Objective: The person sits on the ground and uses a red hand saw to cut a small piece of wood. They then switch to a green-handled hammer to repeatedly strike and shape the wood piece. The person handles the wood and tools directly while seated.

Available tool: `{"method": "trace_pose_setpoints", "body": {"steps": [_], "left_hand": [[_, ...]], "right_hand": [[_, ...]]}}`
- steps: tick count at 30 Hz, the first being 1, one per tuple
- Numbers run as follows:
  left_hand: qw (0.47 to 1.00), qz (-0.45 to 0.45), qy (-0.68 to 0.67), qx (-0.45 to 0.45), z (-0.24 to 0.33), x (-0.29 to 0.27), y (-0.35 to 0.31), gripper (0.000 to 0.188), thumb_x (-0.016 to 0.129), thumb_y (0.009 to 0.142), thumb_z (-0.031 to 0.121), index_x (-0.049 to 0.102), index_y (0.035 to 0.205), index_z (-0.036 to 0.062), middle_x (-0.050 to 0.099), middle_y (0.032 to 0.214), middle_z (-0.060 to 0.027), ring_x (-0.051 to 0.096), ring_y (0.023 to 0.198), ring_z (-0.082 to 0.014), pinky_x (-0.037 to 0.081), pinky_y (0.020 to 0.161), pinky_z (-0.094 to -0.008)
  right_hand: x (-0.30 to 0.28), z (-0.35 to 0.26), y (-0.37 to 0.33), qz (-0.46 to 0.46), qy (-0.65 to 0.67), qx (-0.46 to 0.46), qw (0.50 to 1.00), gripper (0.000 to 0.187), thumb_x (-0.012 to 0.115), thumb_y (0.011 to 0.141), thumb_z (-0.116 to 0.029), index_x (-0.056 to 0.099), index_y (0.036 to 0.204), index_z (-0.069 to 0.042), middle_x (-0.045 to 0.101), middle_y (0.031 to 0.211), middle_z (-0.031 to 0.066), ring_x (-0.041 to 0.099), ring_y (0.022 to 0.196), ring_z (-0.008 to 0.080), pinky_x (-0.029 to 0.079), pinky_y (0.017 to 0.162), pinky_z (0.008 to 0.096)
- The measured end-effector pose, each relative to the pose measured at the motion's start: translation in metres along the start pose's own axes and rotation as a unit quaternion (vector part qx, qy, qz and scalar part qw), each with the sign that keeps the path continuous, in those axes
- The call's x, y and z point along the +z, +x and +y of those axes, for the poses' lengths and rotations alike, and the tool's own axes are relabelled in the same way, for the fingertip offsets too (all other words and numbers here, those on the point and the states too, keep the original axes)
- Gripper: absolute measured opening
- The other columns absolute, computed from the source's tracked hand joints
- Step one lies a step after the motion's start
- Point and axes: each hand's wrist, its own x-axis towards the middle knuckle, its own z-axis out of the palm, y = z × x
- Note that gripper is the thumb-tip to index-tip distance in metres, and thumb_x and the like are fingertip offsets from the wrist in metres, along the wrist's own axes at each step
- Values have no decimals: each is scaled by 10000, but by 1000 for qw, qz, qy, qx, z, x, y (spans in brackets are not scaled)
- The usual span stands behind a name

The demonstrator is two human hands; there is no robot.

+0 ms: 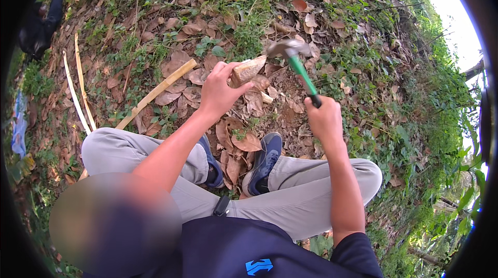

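Observation:
My left hand (222, 88) is closed around a short, wedge-shaped brown chunk (249, 70) with a pale side, just above the leafy ground. I cannot tell if it is wood or stone. In my right hand (326, 119) is a claw hammer (301, 70) with a green and black handle, gripped near its end. The metal head, slightly smeared by motion, is close to the chunk's pointed far end; whether they touch is unclear. Below the chunk, a small pale piece (266, 98) lies among leaves and bare soil.
A longer pale stick (161, 89) lies left of my left arm, with two thinner strips (83, 86) beyond it. Dark legs or clothing (44, 26) show at the far left. Blue plastic (19, 125) lies at the left rim. My shoes (264, 161) rest close below my hands.

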Motion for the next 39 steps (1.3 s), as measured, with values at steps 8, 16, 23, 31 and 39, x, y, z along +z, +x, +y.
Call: {"method": "trace_pose_setpoints", "body": {"steps": [8,16,23,31,39], "left_hand": [[1000,22,-10,-10,1,1,2,540,871,799,353,694,1223,70,618,995,-82,662,907,-262,537,797,-395],[1000,10,-12,-10,1,3,-2,542,867,796,368,686,1225,88,620,1004,-94,660,923,-289,533,797,-417],[999,28,3,-44,-2,-1,6,551,858,805,372,673,1222,63,626,1050,-107,671,963,-286,544,841,-412],[999,-9,-15,-51,-4,-3,6,572,869,790,376,671,1238,79,611,1028,-94,668,924,-294,541,803,-431],[999,13,-24,-44,-5,-5,5,572,862,796,391,667,1241,88,621,1045,-100,673,955,-308,546,803,-427]], "right_hand": [[9,-7,1,143,369,-57,917,478,699,1004,-211,496,588,-92,435,548,-73,369,495,39,242,478,310],[13,11,9,172,301,-53,937,431,725,956,-373,674,807,28,546,553,115,548,536,218,438,566,416],[22,1,7,35,95,24,995,412,684,973,-409,719,874,-10,627,628,117,589,573,279,459,616,439],[44,5,6,-7,75,-23,997,404,703,980,-330,640,786,18,541,567,104,527,527,220,416,557,431],[48,3,7,133,437,-6,889,462,699,1014,-241,512,634,-57,430,563,-55,367,521,63,294,490,331]]}}
